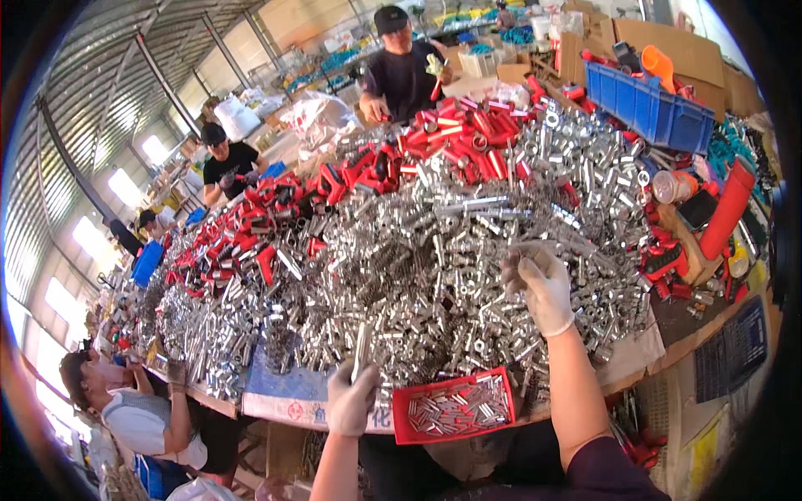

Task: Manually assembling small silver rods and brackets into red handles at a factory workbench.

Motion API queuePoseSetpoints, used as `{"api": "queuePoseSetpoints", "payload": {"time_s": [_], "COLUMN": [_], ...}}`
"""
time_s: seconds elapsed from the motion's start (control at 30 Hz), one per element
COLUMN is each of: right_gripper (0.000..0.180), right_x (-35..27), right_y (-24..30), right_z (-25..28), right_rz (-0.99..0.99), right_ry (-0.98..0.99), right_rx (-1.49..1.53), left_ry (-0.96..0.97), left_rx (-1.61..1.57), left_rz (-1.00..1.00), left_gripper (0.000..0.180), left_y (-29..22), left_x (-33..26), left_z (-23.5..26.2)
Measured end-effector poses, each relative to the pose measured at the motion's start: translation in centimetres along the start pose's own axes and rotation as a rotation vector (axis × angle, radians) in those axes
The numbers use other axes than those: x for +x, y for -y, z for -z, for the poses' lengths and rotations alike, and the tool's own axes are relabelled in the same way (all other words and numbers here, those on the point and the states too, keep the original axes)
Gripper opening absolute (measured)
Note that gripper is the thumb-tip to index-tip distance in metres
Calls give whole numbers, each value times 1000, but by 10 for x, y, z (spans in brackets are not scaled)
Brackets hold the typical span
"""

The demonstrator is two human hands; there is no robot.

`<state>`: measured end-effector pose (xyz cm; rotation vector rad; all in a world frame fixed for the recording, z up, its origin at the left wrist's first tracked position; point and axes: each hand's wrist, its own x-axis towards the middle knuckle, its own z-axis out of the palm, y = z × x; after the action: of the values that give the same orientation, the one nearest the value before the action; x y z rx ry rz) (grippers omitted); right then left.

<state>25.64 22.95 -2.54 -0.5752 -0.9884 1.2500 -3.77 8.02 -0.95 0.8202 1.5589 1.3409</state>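
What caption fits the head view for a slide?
Gloved left hand holds a metal tube above a red tray; right hand reaches into the pile of metal parts.

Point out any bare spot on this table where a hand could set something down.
Little room. A dark bare strip of table lies right of the metal pile, below the red tools. The red tray is full of metal pieces. Elsewhere, parts crowd the top.

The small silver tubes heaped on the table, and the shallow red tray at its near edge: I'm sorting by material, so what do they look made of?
The small silver tubes look like bright plated or polished metal: they throw sharp glints. The shallow red tray seems moulded plastic, with even matt colour and thin walls, though painted metal cannot be ruled out.
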Motion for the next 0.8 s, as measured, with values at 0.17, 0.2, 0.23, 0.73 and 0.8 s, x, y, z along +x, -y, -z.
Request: {"api": "queuePoseSetpoints", "payload": {"time_s": [0.17, 0.2, 0.23, 0.73, 0.8], "right_gripper": [31, 27, 26, 56, 55], "right_x": [-4, -6, -7, -6, -7], "right_y": [4, 0, -3, -5, 5], "right_z": [0, -1, -8, 0, -3], "right_rz": [39, -19, 13, -231, -319], "right_ry": [107, 71, 106, -230, -136], "right_rx": [-84, -35, -74, 192, 210], "left_ry": [108, 130, 137, 441, 491], "left_rx": [154, 105, 111, 236, 308], "left_rz": [-124, -145, -314, -434, -450], "left_gripper": [47, 49, 51, 39, 41], "left_y": [-61, -65, -63, -92, -96], "left_x": [31, 37, 47, 59, 55], "left_z": [-103, -125, -138, -173, -171]}}
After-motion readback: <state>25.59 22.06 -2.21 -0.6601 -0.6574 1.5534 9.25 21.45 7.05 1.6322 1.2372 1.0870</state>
